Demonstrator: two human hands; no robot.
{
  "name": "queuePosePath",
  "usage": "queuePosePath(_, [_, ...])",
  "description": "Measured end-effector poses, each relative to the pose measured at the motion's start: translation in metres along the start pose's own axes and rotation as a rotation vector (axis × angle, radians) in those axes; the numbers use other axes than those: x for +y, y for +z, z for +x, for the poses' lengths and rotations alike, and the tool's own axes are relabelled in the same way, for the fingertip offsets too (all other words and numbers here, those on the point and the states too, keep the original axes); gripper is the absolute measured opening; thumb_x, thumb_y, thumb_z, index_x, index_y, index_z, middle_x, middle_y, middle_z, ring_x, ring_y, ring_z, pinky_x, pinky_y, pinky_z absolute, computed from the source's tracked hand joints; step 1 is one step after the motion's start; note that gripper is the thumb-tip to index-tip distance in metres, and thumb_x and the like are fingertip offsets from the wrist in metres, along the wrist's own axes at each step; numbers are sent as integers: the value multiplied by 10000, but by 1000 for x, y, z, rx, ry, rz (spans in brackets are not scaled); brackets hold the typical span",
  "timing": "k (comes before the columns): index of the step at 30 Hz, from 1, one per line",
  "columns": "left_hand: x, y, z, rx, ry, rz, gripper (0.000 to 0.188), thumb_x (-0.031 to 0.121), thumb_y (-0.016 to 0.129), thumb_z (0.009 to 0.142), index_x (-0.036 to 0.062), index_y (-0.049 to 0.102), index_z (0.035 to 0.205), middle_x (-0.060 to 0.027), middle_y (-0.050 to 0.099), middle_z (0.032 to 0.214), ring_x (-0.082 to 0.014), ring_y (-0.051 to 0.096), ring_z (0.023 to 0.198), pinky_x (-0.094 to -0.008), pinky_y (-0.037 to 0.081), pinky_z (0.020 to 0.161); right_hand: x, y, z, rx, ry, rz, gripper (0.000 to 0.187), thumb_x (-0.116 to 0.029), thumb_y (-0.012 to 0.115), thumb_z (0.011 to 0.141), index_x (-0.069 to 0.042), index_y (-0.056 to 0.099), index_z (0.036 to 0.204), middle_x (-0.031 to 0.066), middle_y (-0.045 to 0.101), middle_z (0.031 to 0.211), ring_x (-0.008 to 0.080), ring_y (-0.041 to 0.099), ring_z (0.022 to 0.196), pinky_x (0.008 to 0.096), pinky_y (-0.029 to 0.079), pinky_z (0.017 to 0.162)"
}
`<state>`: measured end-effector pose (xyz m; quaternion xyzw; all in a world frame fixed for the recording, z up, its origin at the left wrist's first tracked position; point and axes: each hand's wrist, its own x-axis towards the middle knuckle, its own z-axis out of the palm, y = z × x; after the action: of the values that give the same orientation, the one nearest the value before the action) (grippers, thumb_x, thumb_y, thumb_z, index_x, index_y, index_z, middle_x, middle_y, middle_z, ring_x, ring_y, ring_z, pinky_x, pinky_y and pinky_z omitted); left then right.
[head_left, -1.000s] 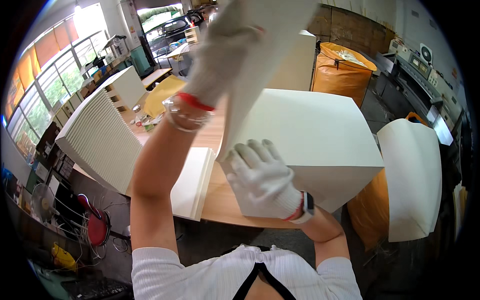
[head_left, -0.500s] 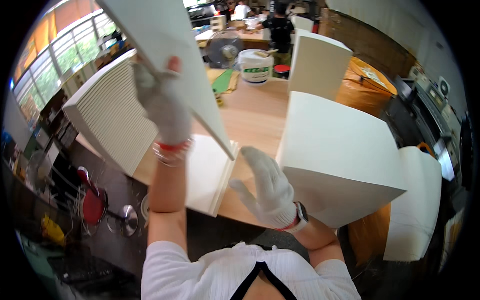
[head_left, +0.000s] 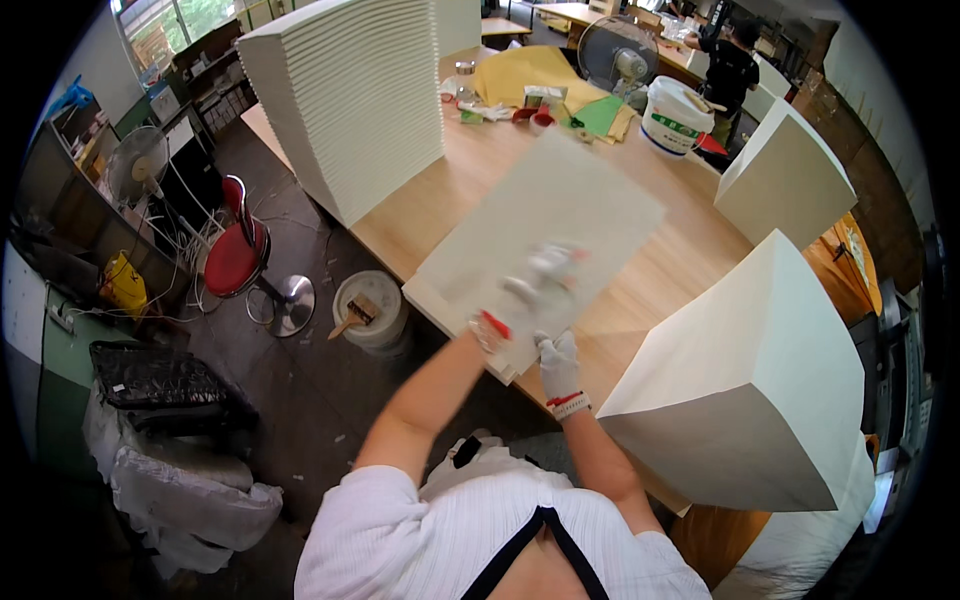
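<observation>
A flat white board [head_left: 590, 190] lies over the wooden table's near edge, apparently on top of another pale board whose edge [head_left: 440, 310] shows beneath it. My left hand [head_left: 540, 275], in a white glove, is above or on the board's near half; motion smears its fingers. At the board's near right edge is my right hand [head_left: 558, 365], gloved too, its fingers bent and closed on that edge. A tall stack of white boards [head_left: 365, 110] stands to the left on the table.
Tall white curved stacks [head_left: 745, 340] stand on the right. A white tub [head_left: 675, 115], a fan [head_left: 620, 55] and yellow cloth [head_left: 525, 75] are at the far side. Left of the table are a bucket with a brush [head_left: 370, 310] and a red stool [head_left: 237, 262]. A person [head_left: 730, 70] stands far off.
The board that my left hand held up on a slant now lies flat on the table. My right hand has come to its near edge. The view has swung left and down.
</observation>
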<state>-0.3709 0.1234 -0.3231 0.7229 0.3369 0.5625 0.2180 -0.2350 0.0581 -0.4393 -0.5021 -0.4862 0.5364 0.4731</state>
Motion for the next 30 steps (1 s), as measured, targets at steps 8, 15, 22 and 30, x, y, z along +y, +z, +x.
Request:
queuePosePath(8, [-100,-189,-144,-254,-487,661,347,65,632,806,64,675,1150,-132,659,1219,-319,588,1172,-417,456,998,5,3,-31,23,-22,-518,822,-279,727,876,10,272,1497,274,506,1377,370,563,1209,428,486,976])
queuePosePath(15, [-110,-200,-161,-175,-282,615,216,46,745,752,57,723,967,-101,685,990,-324,629,906,-408,529,771,-27,18,-67,-197,-149,-1106,731,-487,787,775,-77,501,1308,298,399,1407,464,568,1123,504,513,896])
queuePosePath(22, [-109,-210,-147,-215,-248,644,217,78,792,716,62,707,915,-80,688,869,-292,642,869,-392,531,742,-7,17,-59,-113,-323,-1049,622,-377,848,731,-83,548,1191,221,482,1192,409,596,989,473,543,779])
queuePosePath(30, [-124,-211,-154,-202,-304,421,138,44,747,800,28,696,927,-117,685,870,-291,672,807,-368,547,706,-4,16,-59,-79,-330,-997,620,-375,844,723,-82,563,1191,213,495,1194,398,612,971,483,547,774])
